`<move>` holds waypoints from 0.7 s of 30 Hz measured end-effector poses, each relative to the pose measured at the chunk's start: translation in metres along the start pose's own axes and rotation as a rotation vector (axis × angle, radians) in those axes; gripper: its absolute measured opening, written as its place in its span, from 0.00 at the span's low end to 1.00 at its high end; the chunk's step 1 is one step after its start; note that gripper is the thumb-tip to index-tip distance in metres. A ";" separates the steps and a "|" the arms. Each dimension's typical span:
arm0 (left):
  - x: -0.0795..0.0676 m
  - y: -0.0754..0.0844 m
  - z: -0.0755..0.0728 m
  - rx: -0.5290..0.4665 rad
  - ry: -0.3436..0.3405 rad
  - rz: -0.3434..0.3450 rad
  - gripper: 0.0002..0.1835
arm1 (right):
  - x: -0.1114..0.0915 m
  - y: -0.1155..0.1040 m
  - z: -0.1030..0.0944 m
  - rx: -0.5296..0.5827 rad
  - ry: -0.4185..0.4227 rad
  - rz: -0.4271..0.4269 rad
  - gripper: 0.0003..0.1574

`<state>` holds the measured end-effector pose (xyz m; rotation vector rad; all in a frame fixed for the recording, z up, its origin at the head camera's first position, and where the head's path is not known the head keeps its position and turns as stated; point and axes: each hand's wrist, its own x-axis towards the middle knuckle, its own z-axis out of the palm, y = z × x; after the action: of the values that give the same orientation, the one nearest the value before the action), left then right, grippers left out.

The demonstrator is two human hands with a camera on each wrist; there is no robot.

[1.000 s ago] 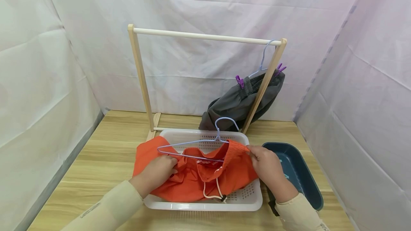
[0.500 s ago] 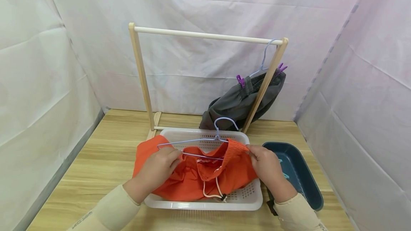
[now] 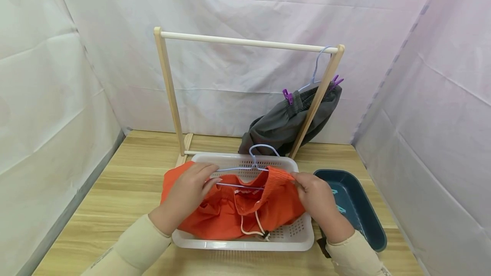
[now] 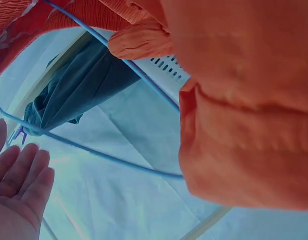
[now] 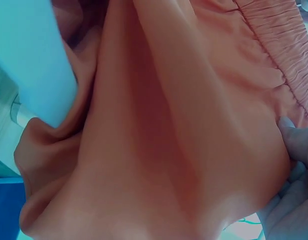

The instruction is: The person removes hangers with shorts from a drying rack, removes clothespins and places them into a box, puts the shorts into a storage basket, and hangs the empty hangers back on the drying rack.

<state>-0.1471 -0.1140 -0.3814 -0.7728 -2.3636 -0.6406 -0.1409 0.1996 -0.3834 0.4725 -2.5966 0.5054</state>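
Note:
Orange pants with an elastic waistband and white drawstring lie bunched over a white perforated basket. The right end of a light blue wire hanger is tucked inside their waistband. My right hand pinches that waistband at its right corner, and the right wrist view shows the thumb on the cloth. At the hanger's left end, my left hand reaches over the wire and the orange cloth. Its fingers are extended in the left wrist view, close below the wire.
Behind the basket stands a wooden rack with a white rod. Grey pants hang at its right end on another blue hanger, held by purple clothespins. A dark blue tray with small light-blue items sits right of the basket.
My left hand has risen from the orange cloth to the hanger's left end. The hanger has shifted slightly left, and the pinched waistband has moved a little left with my right hand.

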 end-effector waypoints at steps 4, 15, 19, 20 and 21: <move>0.003 0.003 0.001 -0.024 -0.058 -0.042 0.16 | -0.001 -0.003 -0.002 -0.007 0.009 -0.004 0.14; 0.006 0.002 0.005 -0.054 -0.056 -0.031 0.12 | -0.004 -0.004 -0.006 -0.003 0.097 -0.079 0.15; 0.006 0.002 0.005 -0.037 -0.009 0.009 0.13 | -0.003 -0.006 -0.007 0.014 0.080 -0.068 0.16; 0.006 0.002 0.005 -0.033 0.004 0.018 0.13 | -0.002 -0.007 -0.008 0.022 0.071 -0.061 0.17; 0.006 0.002 0.004 -0.028 0.018 0.025 0.13 | -0.002 -0.008 -0.008 0.027 0.062 -0.055 0.17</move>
<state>-0.1514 -0.1074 -0.3800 -0.8038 -2.3299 -0.6682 -0.1331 0.1965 -0.3754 0.5276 -2.5131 0.5287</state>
